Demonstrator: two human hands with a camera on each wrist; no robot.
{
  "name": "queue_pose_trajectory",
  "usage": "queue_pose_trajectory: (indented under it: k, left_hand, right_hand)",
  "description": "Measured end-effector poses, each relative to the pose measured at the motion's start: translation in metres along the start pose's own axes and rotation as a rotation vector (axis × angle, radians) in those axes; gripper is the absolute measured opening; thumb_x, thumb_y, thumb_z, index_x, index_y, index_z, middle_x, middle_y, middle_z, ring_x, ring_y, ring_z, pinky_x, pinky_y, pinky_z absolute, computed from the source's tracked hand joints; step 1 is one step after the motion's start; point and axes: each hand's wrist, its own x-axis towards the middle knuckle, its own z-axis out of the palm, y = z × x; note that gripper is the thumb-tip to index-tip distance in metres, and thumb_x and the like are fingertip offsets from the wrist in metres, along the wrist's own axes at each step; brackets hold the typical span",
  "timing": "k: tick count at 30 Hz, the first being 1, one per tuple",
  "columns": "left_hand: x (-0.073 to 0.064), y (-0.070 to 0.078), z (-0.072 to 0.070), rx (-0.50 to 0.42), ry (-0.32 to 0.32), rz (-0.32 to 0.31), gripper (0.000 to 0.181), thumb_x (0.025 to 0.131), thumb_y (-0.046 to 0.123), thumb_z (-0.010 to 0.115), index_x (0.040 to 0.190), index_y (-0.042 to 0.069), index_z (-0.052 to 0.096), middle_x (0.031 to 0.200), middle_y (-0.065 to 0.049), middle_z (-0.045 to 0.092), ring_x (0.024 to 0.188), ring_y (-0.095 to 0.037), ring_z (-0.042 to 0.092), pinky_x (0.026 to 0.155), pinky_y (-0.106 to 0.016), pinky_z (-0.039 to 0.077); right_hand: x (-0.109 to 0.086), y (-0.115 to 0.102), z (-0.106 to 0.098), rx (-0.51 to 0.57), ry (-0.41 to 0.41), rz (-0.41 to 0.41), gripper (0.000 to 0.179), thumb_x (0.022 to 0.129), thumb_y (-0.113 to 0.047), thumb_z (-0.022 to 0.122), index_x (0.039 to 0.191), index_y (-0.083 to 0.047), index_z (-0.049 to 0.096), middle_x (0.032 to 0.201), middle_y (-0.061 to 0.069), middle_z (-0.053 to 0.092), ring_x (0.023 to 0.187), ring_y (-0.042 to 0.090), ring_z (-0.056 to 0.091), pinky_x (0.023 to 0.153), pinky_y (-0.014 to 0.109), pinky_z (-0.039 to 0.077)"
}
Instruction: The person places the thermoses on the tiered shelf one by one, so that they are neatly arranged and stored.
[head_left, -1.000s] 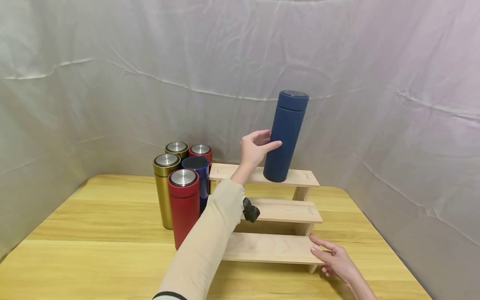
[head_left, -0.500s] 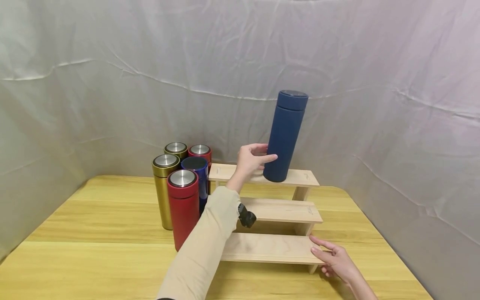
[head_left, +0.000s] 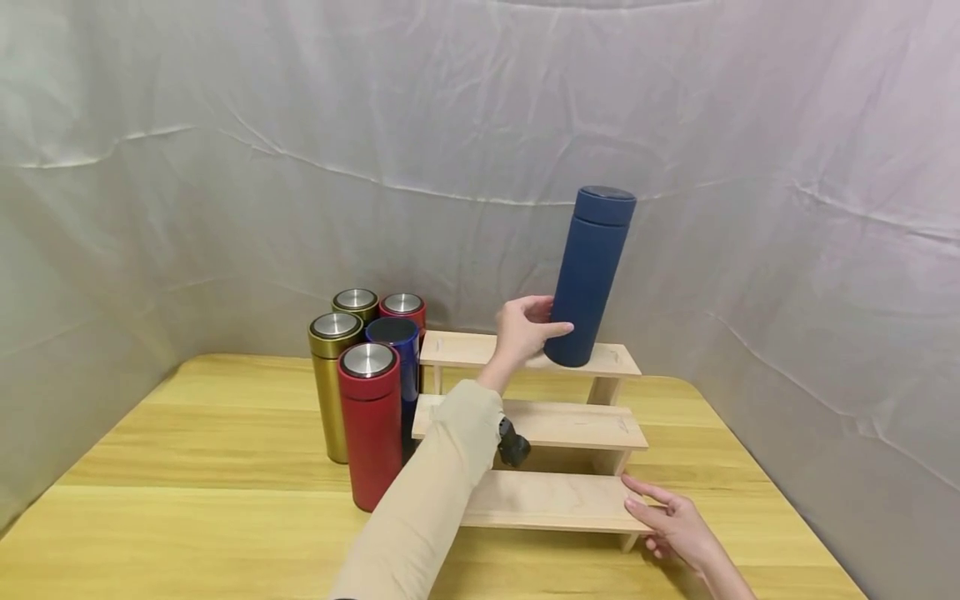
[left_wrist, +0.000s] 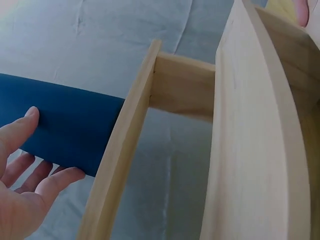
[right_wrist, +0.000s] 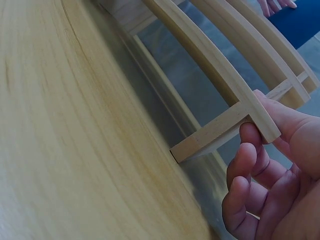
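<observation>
Head: blue bottle (head_left: 588, 279), base on top board (head_left: 453, 348) of stepped wooden rack (head_left: 566, 425); five other bottles (head_left: 372, 442) left of it, on surface (head_left: 187, 533). Left wrist: left hand (left_wrist: 22, 207) grasping the bottle low, apparently for stability. Right wrist: right hand (right_wrist: 280, 190) pinching end of lowest board (right_wrist: 262, 120), seemingly bracing the rack.

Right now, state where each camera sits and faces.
Head: worn there, facing forward and down at the rack; left hand, right hand and one sleeve show.
Left wrist: worn there, facing the blue bottle and rack; left hand and a fingertip show.
Right wrist: worn there, facing the rack's end and tabletop; both hands show.
Both wrist views share rack and blue bottle.
</observation>
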Motion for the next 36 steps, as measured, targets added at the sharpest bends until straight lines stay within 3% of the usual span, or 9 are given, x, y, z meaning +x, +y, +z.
queue_pose_trajectory:
  k: [4,8,17,20,23,27,30,33,36]
  left_hand:
    - [-0.001,-0.002,0.008,0.037,0.006,0.015,0.046,0.066,0.013,0.079,0.109,0.005,0.063,0.100,-0.005,0.065,0.086,-0.015,0.062,0.072,-0.021,0.048]
    - [-0.002,-0.004,0.012,0.042,0.017,0.020,0.047,0.066,0.012,0.079,0.109,0.004,0.063,0.101,-0.006,0.065,0.087,-0.014,0.062,0.073,-0.020,0.048]
    - [-0.004,-0.008,0.009,0.009,0.037,0.054,0.045,0.068,0.008,0.078,0.109,0.001,0.062,0.099,-0.010,0.065,0.088,-0.019,0.062,0.074,-0.021,0.048]
    - [-0.005,-0.008,0.008,0.009,0.032,0.062,0.043,0.069,0.009,0.076,0.109,0.000,0.062,0.099,-0.010,0.064,0.088,-0.019,0.062,0.074,-0.021,0.048]
    - [-0.007,-0.006,0.006,0.017,0.031,0.072,0.040,0.072,0.009,0.074,0.109,-0.001,0.061,0.099,-0.010,0.064,0.088,-0.018,0.062,0.074,-0.022,0.048]
    - [-0.010,-0.002,0.003,0.025,0.030,0.095,0.034,0.076,0.008,0.071,0.106,-0.003,0.062,0.099,-0.011,0.064,0.088,-0.018,0.062,0.074,-0.021,0.048]
    - [-0.013,0.001,0.001,0.038,0.021,0.114,0.029,0.077,0.008,0.069,0.104,-0.003,0.063,0.098,-0.011,0.065,0.087,-0.017,0.062,0.074,-0.020,0.047]
    - [-0.018,0.004,-0.002,0.043,0.004,0.134,0.026,0.078,0.009,0.068,0.101,-0.002,0.064,0.096,-0.011,0.065,0.086,-0.017,0.062,0.074,-0.020,0.048]
    - [-0.023,0.007,-0.005,0.030,-0.018,0.144,0.025,0.079,0.009,0.068,0.100,-0.002,0.064,0.096,-0.011,0.065,0.086,-0.018,0.062,0.074,-0.021,0.048]
  right_hand:
    - [-0.001,0.003,0.001,-0.005,0.008,0.007,0.031,0.085,-0.022,0.060,0.096,-0.051,0.059,0.124,0.030,0.044,0.045,0.005,0.049,0.044,0.018,0.043]
    - [0.000,0.004,0.002,-0.001,0.005,-0.002,0.031,0.086,-0.021,0.059,0.097,-0.050,0.059,0.119,0.025,0.050,0.045,0.006,0.049,0.043,0.018,0.043]
    - [0.002,0.003,0.003,0.018,-0.008,0.013,0.028,0.087,-0.021,0.059,0.100,-0.046,0.059,0.109,0.017,0.058,0.045,0.006,0.049,0.043,0.018,0.042]
    - [0.001,0.001,0.002,0.021,-0.025,0.002,0.030,0.088,-0.020,0.058,0.099,-0.048,0.058,0.098,0.011,0.062,0.045,0.006,0.049,0.043,0.018,0.042]
    - [0.002,0.001,0.001,0.018,-0.038,0.002,0.032,0.088,-0.020,0.057,0.098,-0.050,0.057,0.075,-0.001,0.056,0.045,0.006,0.049,0.043,0.018,0.042]
    - [0.001,0.001,0.000,0.008,-0.030,0.001,0.033,0.088,-0.020,0.057,0.097,-0.051,0.057,0.070,-0.004,0.048,0.045,0.006,0.049,0.043,0.018,0.043]
    - [0.001,0.001,0.000,0.001,-0.004,0.000,0.031,0.087,-0.020,0.058,0.098,-0.050,0.058,0.094,0.005,0.056,0.046,0.006,0.049,0.043,0.018,0.043]
    - [0.001,0.001,-0.001,-0.009,0.009,-0.005,0.029,0.087,-0.022,0.059,0.102,-0.046,0.059,0.108,0.015,0.054,0.045,0.006,0.049,0.044,0.018,0.043]
    - [0.001,0.001,-0.002,-0.016,0.008,-0.010,0.027,0.086,-0.023,0.059,0.105,-0.042,0.059,0.111,0.018,0.054,0.046,0.006,0.049,0.044,0.018,0.044]
